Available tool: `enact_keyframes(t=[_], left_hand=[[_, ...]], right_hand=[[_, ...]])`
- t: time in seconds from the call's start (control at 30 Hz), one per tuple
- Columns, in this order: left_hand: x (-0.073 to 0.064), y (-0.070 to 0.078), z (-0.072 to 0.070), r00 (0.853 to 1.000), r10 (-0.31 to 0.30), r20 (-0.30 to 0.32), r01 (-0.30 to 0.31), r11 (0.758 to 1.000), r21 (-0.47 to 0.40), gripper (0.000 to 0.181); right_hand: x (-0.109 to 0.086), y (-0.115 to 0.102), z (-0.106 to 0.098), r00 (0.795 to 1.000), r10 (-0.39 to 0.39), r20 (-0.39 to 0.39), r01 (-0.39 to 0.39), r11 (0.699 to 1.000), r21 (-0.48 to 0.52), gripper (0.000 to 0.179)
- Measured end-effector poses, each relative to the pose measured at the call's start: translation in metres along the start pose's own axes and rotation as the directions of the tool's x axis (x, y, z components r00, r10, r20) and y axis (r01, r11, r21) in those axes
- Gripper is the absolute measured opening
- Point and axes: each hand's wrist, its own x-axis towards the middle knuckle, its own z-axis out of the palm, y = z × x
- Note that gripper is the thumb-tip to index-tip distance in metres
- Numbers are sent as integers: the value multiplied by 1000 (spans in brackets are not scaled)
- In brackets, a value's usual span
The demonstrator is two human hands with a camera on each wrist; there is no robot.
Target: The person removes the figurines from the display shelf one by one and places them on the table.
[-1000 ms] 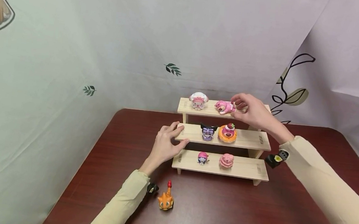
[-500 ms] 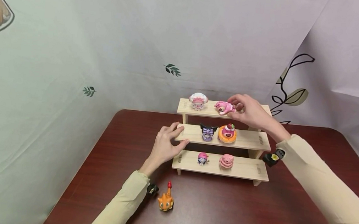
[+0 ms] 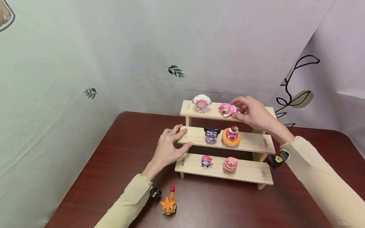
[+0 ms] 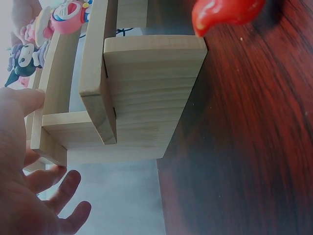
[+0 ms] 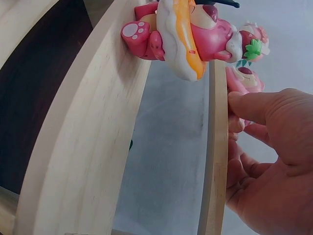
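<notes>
A three-tier wooden display stand [image 3: 194, 169] holds small figurines on each step. My left hand [image 3: 166, 147] grips the left end of its middle board; in the left wrist view the thumb lies on the board's front and a finger reaches round its end. On the top board, my right hand [image 3: 255, 114] pinches a pink bear figurine [image 3: 226, 110] that lies on its belly. In the right wrist view, thumb and fingers hide the bear's rear part. Left of the bear stands a white-capped pink figurine [image 3: 201, 104].
The middle step bears a black-and-purple figurine [image 3: 211, 135] and a bear in an orange ring [image 3: 231, 136]. Below them are a pink-capped figurine [image 3: 206, 161] and a pink round figurine [image 3: 230, 164]. An orange figurine [image 3: 168, 206] with a red-tipped tail lies near my left forearm.
My right hand has moved slightly left and closed its fingers onto the pink bear's rear. The left hand keeps its hold on the stand.
</notes>
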Motion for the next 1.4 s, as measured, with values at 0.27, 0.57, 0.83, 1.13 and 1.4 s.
enact_keyframes(t=[0.27,0.57,0.83,1.13,1.4], left_hand=[[-2,1,0,999,-34,16,34,999,-4,51],[-1,2,0,999,-42,23,43,999,-2,52],[-1,2,0,999,-36,15,36,999,-9,52],[0,1,0,1000,-27,11,27,1000,-1,51],[0,2,-1,999,-36,18,36,999,-7,52]], right_hand=[[-2,-1,2,1000,-10,-2,10,999,-42,36],[-5,0,4,998,-47,-44,44,998,-51,32],[-8,-2,2,998,-33,-54,31,999,-43,32],[-12,-5,0,997,-34,-65,31,998,-48,33],[-19,-12,-3,997,-24,-72,20,999,-50,33]])
